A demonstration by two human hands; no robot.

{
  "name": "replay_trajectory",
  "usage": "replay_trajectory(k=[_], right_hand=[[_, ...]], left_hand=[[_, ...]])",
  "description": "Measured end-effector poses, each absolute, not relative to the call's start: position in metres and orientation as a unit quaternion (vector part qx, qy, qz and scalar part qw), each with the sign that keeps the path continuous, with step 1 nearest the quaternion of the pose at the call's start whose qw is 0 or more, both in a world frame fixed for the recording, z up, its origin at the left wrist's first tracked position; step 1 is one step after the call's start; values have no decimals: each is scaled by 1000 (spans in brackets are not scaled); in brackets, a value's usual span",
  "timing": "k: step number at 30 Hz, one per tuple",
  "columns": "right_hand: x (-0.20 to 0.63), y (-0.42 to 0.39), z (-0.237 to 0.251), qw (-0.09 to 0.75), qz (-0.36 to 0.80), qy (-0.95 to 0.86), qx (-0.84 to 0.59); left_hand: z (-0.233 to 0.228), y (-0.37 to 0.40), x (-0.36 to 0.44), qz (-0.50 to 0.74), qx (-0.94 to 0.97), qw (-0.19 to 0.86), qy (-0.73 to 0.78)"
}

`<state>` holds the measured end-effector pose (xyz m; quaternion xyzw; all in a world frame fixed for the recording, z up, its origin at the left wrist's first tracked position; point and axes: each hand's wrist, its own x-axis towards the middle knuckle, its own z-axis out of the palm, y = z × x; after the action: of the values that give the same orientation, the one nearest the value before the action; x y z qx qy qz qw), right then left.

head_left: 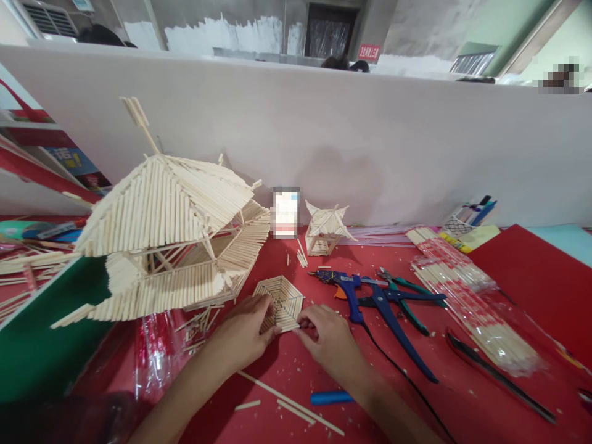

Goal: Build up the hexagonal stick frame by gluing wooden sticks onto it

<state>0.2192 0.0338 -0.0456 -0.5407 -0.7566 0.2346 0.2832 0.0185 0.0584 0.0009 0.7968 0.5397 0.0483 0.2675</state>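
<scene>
Both hands on the hexagonal stick panel (279, 303), which lies flat on the red surface (522, 277). Left hand (243, 333) covers the panel's near-left edge, fingers curled onto it. Right hand (326, 336) pinches the panel's near-right corner with its fingertips (301, 322). Hands are close together, not touching; panel sits between them.

Everything else relative to the panel:
- Large stick pagoda model (171, 240) just left and behind it, tilted, lower eave almost reaching the panel.
- Small stick pavilion (326, 231) behind it to the right, against the white partition wall (370, 142).
- Blue glue gun (345, 287) immediately right, black cord trailing toward the near edge.
- Blue-handled pliers (398, 311) and green-handled cutters (407, 302) right of the glue gun, overlapping.
- Wrapped bundles of sticks (462, 290) further right.
- Loose long sticks (291, 401) and a blue cylinder (330, 398) nearer the camera, between the forearms.
- Short stick offcuts (198, 324) left of the panel, under the pagoda's edge.
- Green board (50, 333) far left.
</scene>
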Motion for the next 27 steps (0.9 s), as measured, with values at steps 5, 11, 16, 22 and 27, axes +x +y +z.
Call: replay_trajectory(k=[5,11,16,22,27], right_hand=[[218,34,-48,286,231,-756,-542],[218,33,-47,291,225,-756,-541],[217,32,-46,287,218,-761,-539],[217,32,-49,287,205,-770,-532],[217,34,-50,282,206,-770,-535]], left_hand=[[-2,61,18,48,795,268,542],[1,60,20,45,790,272,548],[-1,62,16,59,787,285,544],[-2,64,9,70,767,325,550],[1,62,15,46,770,290,566]])
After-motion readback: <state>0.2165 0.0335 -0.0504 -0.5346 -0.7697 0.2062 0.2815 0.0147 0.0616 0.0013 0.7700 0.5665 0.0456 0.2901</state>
